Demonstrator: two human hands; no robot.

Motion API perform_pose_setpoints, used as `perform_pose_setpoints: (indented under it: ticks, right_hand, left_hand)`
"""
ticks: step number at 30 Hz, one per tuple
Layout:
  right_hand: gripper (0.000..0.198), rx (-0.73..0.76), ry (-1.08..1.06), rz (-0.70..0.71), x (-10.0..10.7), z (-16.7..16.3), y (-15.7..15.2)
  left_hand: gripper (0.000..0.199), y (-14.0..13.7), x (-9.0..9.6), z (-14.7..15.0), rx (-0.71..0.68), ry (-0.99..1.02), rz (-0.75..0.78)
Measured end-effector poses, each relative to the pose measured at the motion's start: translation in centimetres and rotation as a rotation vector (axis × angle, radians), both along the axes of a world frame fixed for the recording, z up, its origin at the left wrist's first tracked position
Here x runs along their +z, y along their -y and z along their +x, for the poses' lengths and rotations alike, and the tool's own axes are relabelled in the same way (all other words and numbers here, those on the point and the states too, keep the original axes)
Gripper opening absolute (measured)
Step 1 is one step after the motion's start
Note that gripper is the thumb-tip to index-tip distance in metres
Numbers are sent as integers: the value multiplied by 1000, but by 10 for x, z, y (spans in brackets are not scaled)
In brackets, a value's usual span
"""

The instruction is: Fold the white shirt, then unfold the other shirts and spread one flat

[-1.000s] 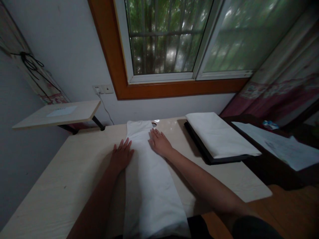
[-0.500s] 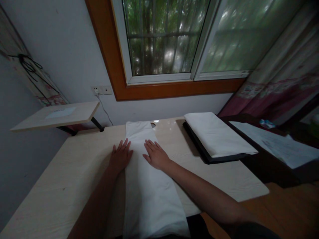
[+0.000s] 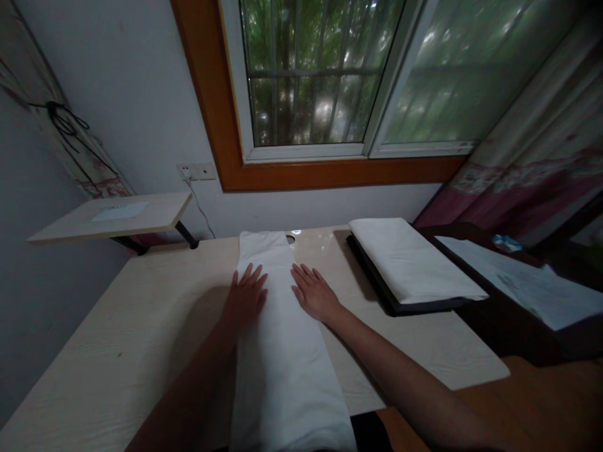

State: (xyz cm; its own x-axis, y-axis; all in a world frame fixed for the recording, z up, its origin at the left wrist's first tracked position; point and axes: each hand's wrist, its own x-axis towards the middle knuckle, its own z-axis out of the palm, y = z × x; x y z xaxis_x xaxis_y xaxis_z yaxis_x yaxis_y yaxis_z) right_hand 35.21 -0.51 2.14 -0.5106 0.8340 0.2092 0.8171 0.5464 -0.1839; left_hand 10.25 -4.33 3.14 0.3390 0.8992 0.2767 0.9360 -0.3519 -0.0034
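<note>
A long strip of folded white cloth (image 3: 287, 370) runs across the desk from its near edge almost to the back; its exact kind of garment or linen I cannot make out. My left hand (image 3: 245, 298) rests over its left side, fingers spread and pointing away from me. On the right edge of the strip lies my right hand (image 3: 315, 292), palm down with the fingers stretched out, partly on the cloth. Neither hand grasps anything. Small creases show at the far end of the cloth.
To the right, a white folded cloth (image 3: 409, 260) lies on a dark folded one (image 3: 424, 307) on the pale wooden desk (image 3: 113, 351). A raised shelf (image 3: 155, 213) stands at the back left. Beyond the desk's right edge is a dark surface bearing a pale sheet (image 3: 522, 276).
My left hand has shifted right, farther onto the white cloth. My right hand has moved right, from the cloth's middle to its right edge. The camera view has shifted slightly.
</note>
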Motion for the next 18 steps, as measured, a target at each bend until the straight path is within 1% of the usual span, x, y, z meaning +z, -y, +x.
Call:
perform_pose_setpoints:
  ticks: [2,3,4,6,8,14,18]
  right_hand:
    - [54,4,-9,3,1,0,1]
    - [54,5,-13,5,1,0,1]
    - [53,7,-15,8,1,1,1]
    - [53,7,-17,12,1,2,1]
    - [53,5,-15,14,0,2,1]
    - [52,14,-15,32,-3,2,1]
    - [51,44,-25,7,-3,8,-1]
  left_hand:
    - [46,6,-4,16,-115,20,13]
    - [46,10,-7,22,-149,25,13]
    - [48,12,-9,25,-166,26,9]
    - [49,17,-14,21,-177,19,-6]
    - [50,20,-17,7,-190,7,-28]
    - [50,33,-25,-55,-222,-9,-53]
    - [52,47,-27,-85,-276,20,-102]
